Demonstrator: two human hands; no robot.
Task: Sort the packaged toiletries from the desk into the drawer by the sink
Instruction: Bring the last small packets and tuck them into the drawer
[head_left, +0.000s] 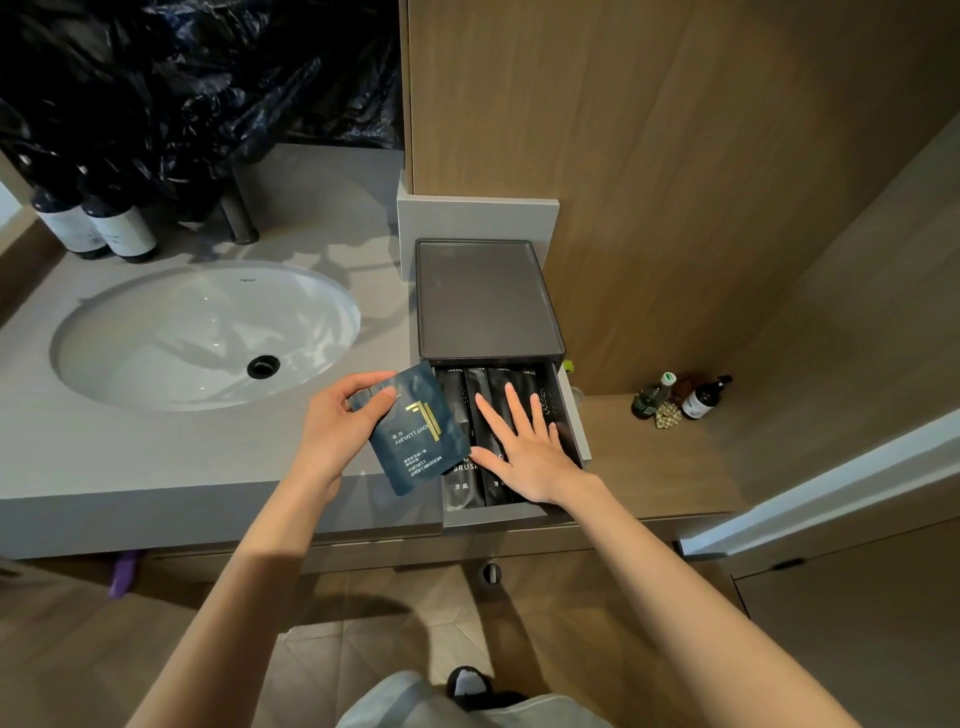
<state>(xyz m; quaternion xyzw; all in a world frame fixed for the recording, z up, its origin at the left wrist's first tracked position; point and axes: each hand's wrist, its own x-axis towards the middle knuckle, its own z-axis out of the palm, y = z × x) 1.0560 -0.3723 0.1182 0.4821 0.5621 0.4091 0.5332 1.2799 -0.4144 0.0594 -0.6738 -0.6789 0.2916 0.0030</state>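
Note:
A dark grey drawer box (488, 299) stands on the counter right of the sink, its drawer (493, 514) pulled out toward me. Several black toiletry packets (460, 483) lie side by side in the drawer. My right hand (524, 452) lies flat on them with fingers spread and straight. My left hand (337, 426) pinches a dark blue packet (421, 431) with gold print by its upper left corner, holding it over the drawer's left edge.
A white oval sink (208, 332) is set into the grey counter (104, 457) at left, with a faucet (236, 218) and two dark bottles (98, 228) behind it. Black plastic sheeting (197, 78) covers the back. Small bottles (680, 397) stand on a wooden ledge to the right.

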